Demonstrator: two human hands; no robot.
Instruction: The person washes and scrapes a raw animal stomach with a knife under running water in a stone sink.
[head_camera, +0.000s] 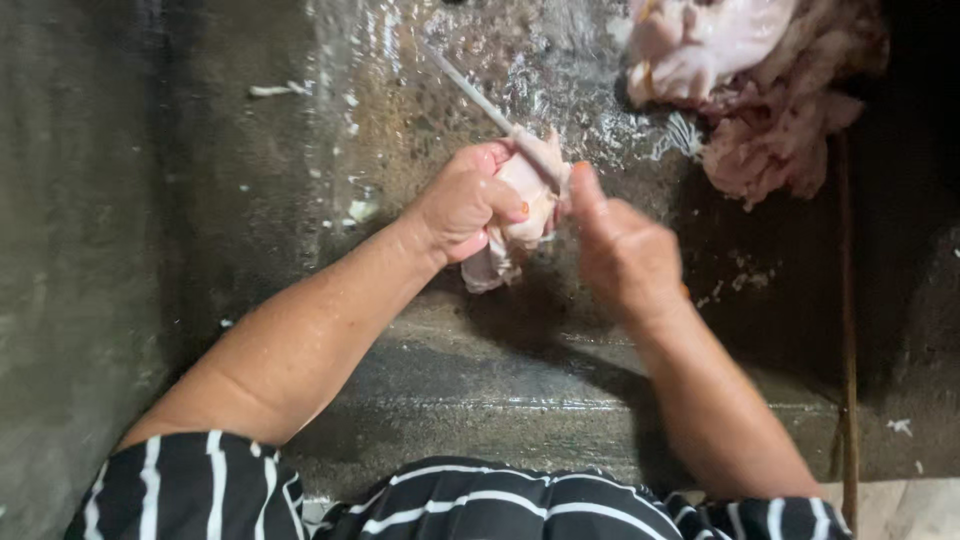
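Centrally, the meat (515, 215) sits gripped in the left hand (465, 205), while the right hand (620, 250) closes on a knife (500, 120) angled toward upper left. Wet concrete (400, 120) and slick flesh could let the blade slip into fingers. More meat (760, 90) lies upper right.

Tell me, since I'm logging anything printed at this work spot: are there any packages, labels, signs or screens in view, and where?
None in view: no package, label, sign or screen.
What shows instead: the left hand grips a pale chicken piece, the right hand holds a knife against it.
More raw chicken lies at the top right on the wet grey slab.
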